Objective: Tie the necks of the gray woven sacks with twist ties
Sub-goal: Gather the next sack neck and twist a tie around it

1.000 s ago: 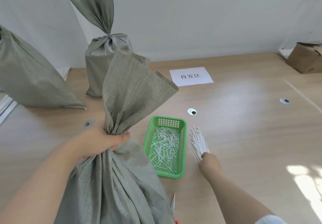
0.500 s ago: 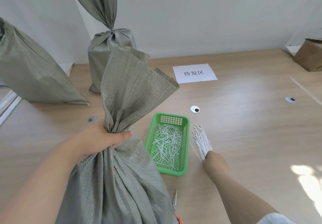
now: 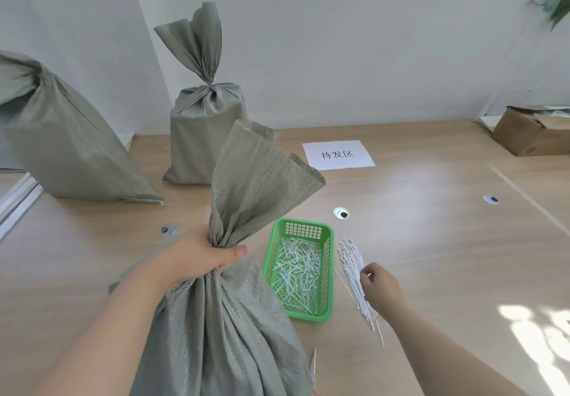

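Observation:
A gray woven sack [image 3: 222,334] stands in front of me on the wooden table [image 3: 431,241]. My left hand [image 3: 197,260] grips its gathered neck, and the open top fans out above my fist. To the right of a green basket [image 3: 303,223] lies a loose bundle of white ties [image 3: 351,260]. My right hand [image 3: 381,287] rests on that bundle, its fingertips pinching at a tie on the bundle's right side. The basket holds several short white tie pieces.
A tied gray sack [image 3: 206,124] stands by the back wall and another sack [image 3: 61,136] leans at the left. A paper label [image 3: 337,154] lies behind the basket, a cardboard box [image 3: 530,132] sits far right, and scissors [image 3: 313,368] lie by the held sack.
My right hand has shifted to the right side of the tie bundle, uncovering its near ends. My left hand keeps its grip on the sack neck. My view has tilted upward.

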